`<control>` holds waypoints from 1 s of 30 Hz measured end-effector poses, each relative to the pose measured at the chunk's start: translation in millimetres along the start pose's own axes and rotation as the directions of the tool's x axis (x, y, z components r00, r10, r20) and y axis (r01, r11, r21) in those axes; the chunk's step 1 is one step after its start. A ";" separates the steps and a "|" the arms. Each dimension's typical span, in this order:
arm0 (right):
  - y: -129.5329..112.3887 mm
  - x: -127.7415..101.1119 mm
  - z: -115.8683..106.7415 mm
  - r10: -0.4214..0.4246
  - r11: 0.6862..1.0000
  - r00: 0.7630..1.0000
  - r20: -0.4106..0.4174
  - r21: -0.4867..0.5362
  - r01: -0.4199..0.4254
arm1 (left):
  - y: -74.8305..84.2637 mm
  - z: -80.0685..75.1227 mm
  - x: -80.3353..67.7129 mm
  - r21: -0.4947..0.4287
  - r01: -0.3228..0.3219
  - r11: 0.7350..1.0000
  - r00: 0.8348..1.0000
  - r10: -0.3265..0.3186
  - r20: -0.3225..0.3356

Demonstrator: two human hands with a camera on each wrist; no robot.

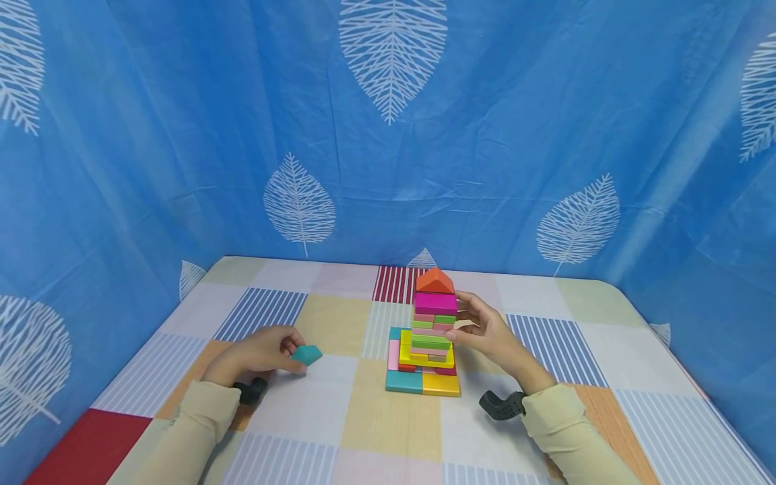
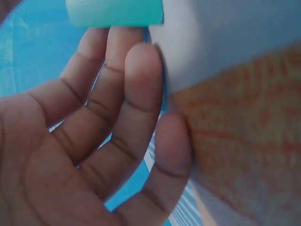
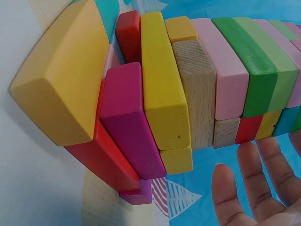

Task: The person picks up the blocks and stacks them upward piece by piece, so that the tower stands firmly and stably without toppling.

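A teal block (image 1: 307,355), seemingly triangular, is pinched between the thumb and fingertips of my left hand (image 1: 267,350), just over the table at the left. In the left wrist view the same teal block (image 2: 115,12) shows at the top edge, past the fingers. Right of centre stands a tower of coloured blocks (image 1: 432,340), topped by an orange triangular block (image 1: 434,279). My right hand (image 1: 490,335) is at the tower's right side, thumb near its front and fingers near its back. In the right wrist view those fingers (image 3: 251,181) are spread loosely beside the stacked blocks.
The tower's base has teal (image 1: 403,382) and yellow-orange blocks (image 1: 441,384) lying flat. A patchwork-patterned cloth (image 1: 391,424) covers the table. Blue curtains (image 1: 473,148) with white leaf prints hang behind and at both sides.
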State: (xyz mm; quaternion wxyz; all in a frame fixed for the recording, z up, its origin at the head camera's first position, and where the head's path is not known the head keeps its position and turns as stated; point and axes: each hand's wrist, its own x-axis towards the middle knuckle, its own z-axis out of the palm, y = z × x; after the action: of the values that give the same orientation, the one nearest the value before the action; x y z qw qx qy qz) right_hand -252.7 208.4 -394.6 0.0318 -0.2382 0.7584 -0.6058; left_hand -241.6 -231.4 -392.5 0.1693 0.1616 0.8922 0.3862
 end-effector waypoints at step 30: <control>-1.0 -0.4 -0.5 0.011 1.000 1.000 0.001 0.002 -0.011 | 93.4 13.5 40.5 0.055 -0.413 0.909 0.828 0.401 -0.392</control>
State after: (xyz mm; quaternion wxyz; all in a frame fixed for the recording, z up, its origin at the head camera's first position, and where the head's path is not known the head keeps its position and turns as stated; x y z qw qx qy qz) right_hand -252.3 208.9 -393.6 0.0357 -0.2340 0.7592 -0.6062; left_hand -257.2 -145.2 -338.9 -0.0974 0.2640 0.8465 0.4520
